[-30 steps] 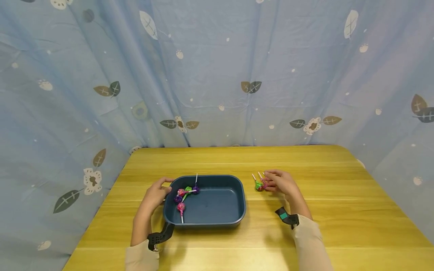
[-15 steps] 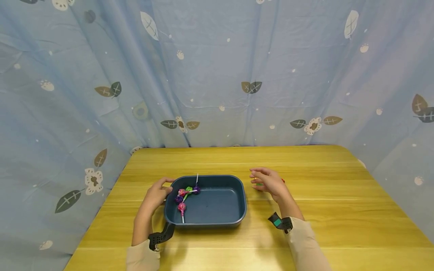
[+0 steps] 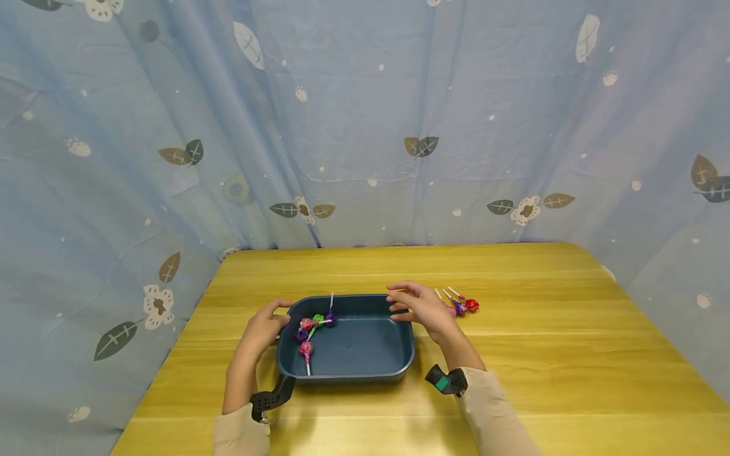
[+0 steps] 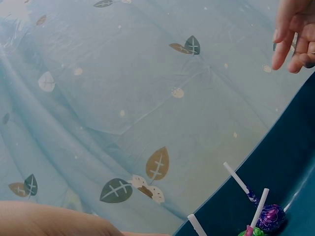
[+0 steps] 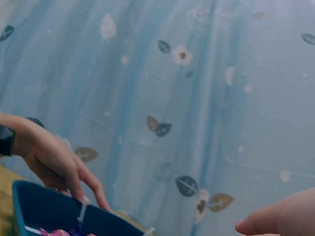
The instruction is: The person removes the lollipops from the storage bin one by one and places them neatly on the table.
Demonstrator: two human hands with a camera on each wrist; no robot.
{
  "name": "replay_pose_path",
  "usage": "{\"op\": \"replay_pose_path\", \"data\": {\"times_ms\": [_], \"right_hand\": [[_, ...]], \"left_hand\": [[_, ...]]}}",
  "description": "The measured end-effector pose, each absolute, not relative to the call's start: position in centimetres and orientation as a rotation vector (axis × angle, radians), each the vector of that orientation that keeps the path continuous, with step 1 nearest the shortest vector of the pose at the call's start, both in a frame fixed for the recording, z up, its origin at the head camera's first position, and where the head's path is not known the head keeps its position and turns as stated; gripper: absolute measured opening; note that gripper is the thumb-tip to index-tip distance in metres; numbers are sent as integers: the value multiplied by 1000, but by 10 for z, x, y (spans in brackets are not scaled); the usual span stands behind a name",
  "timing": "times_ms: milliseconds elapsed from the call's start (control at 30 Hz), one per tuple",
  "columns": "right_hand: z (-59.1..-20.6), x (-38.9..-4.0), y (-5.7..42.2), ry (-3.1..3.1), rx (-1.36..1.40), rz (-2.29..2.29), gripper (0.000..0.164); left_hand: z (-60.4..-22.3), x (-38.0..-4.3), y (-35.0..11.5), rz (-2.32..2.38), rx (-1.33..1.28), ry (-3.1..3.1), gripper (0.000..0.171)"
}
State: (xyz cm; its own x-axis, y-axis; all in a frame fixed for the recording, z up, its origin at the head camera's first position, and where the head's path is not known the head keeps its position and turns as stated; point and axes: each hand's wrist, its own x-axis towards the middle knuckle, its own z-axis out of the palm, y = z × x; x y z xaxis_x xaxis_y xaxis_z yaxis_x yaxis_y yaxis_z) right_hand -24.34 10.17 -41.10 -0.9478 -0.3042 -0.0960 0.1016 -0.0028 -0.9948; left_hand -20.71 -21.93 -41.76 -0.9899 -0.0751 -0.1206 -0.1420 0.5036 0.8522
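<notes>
Directly beyond a person's left hand [image 3: 263, 326] and right hand [image 3: 421, 308] hangs a pale blue curtain [image 3: 365, 120] printed with leaves, flowers and paw marks. A wood-grain table [image 3: 547, 354] spreads beneath both hands, and a dark blue tray [image 3: 353, 348] sits between them. Beige sleeves [image 3: 495, 405] cover the forearms. The left hand, its fingers relaxed, touches the tray's rim from outside; the right, loosely curved, hovers over the opposite rear corner, though whether anything is held in it cannot be told. Black wrist mounts [image 3: 447, 382] are strapped just behind each hand. Five wrapped lollipops [image 3: 306, 349], two pink, two purple and one green, lie inside the tray beside the left hand. Three more, a pink lollipop [image 3: 452, 311], a purple lollipop [image 3: 459, 307] and a red lollipop [image 3: 472, 305], lie on the table just right of the right hand.
</notes>
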Motion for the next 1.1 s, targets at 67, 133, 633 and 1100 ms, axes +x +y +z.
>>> {"op": "replay_pose_path", "data": {"times_ms": [67,133,633,1100], "right_hand": [[-410,-242,95,1981,-235,-2022,40],[-409,-241,89,1967,-259,-2017,40],[-421,-228,35,1938,-387,-1873,38],[-424,-233,-9,1901,-340,-1755,30]], "left_hand": [[-418,-207,-219,1523,-190,2661,32],[-418,-207,-219,1526,-195,2659,33],[-419,-207,-219,1515,-197,2673,32],[-420,-208,-219,1497,-185,2681,32]]}}
